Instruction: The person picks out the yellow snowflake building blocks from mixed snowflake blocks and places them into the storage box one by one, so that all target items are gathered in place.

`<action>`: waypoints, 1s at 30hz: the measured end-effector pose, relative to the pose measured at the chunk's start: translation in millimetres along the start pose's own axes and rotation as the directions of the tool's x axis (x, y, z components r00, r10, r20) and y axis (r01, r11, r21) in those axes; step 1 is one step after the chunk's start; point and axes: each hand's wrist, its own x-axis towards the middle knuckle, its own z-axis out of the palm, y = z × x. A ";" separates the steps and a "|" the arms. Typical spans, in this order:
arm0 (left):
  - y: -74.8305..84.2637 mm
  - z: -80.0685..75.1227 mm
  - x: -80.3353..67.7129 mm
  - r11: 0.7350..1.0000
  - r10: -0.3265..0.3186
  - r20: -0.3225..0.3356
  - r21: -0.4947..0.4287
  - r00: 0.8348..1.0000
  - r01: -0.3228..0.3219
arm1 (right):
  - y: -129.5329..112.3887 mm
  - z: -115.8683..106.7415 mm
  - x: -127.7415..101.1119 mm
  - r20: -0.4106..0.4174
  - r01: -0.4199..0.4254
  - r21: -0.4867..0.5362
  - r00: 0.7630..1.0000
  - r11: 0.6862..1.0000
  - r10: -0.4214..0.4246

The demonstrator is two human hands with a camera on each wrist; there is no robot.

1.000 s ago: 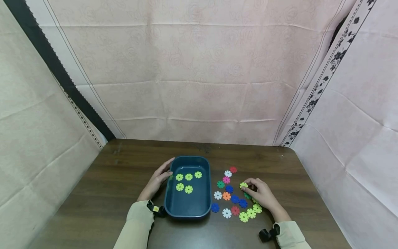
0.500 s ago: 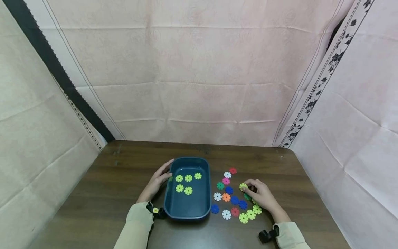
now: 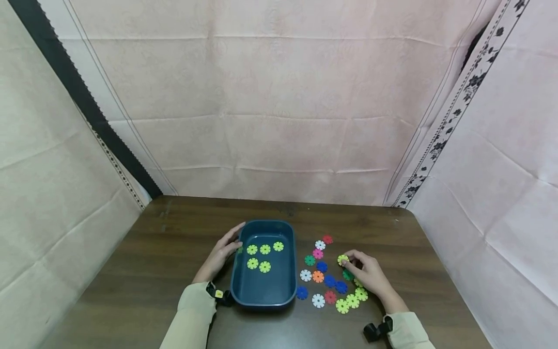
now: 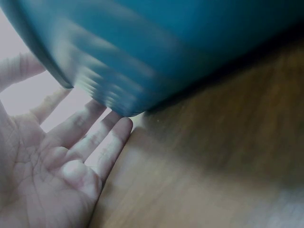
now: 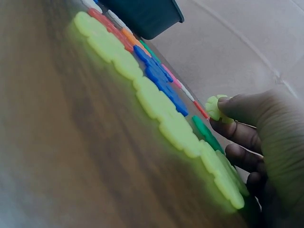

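While the head view lists the whole layout, only the wrist views give the grips. Head view: blue tray (image 3: pixel 263 291) near centre of the table (image 3: pixel 144 271), five yellow-green discs (image 3: pixel 264 266) inside it; scatter of coloured discs (image 3: pixel 324 281) just right of the tray. Right wrist view alone shows one yellow-green disc (image 5: pixel 213 108) lifted clear of the table, pinched at its edge between thumb and fingers (image 5: pixel 242 105) of the right hand (image 3: pixel 368 275), at the far right side of the scatter. Left wrist view alone shows the left hand (image 4: pixel 42 175) open, fingers (image 4: pixel 111 145) straight and slightly spread, tips against the tray's left outer wall (image 4: pixel 118 80). Row of yellow-green discs (image 5: pixel 156 102) lies flat, near side of the pinched one.
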 end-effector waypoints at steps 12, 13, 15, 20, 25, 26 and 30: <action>-0.3 -1.8 7.0 1.000 0.011 0.007 -0.004 1.000 -0.011 | -12.7 -6.7 16.2 0.004 0.097 0.013 0.995 0.995 -0.097; -0.4 -1.8 6.9 1.000 0.009 0.006 -0.005 1.000 -0.009 | -15.8 -7.7 19.3 0.018 0.107 0.010 0.994 0.994 -0.107; -0.4 -1.5 5.9 1.000 0.002 0.007 -0.005 1.000 -0.002 | -22.5 -9.0 25.6 0.054 0.117 0.011 0.992 0.993 -0.117; 0.0 -1.4 2.5 1.000 -0.013 0.034 -0.001 0.999 0.013 | -40.1 -7.0 40.6 0.153 0.115 0.025 0.981 0.993 -0.117; -0.1 -2.6 2.9 1.000 -0.015 0.052 -0.001 0.999 0.015 | -61.2 0.5 58.0 0.212 0.139 0.051 0.966 0.989 -0.147; 0.0 -2.4 2.9 1.000 -0.014 0.051 0.000 0.999 0.014 | -66.1 2.4 61.6 0.225 0.148 0.056 0.962 0.987 -0.157; 0.3 -1.1 1.2 1.000 -0.005 0.032 0.001 0.999 0.005 | -84.9 11.2 74.8 0.278 0.204 0.076 0.936 0.976 -0.217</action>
